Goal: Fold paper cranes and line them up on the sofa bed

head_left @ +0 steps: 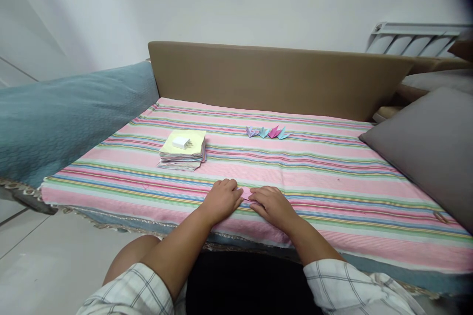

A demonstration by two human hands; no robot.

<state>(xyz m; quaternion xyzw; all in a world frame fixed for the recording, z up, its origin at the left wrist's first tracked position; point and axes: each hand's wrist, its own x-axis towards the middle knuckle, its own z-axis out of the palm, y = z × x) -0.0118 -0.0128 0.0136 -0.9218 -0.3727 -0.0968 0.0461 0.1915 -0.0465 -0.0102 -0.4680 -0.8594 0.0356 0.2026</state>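
Note:
A small pink piece of folded paper lies on the striped cloth close to the front edge. My left hand has its curled fingers on the paper's left end. At the right end, my right hand grips it between thumb and fingers. Much of the paper is hidden under both hands. Farther back on the cloth stand several folded paper cranes in a row, coloured lilac, light blue and bright pink. To the left is a stack of square paper with a yellow sheet on top, and a white plug adapter rests on it.
The striped cloth covers a sofa seat with a brown backrest behind. A blue-covered armrest bounds the left side. At the right lean grey cushions. A small brownish object lies near the right front.

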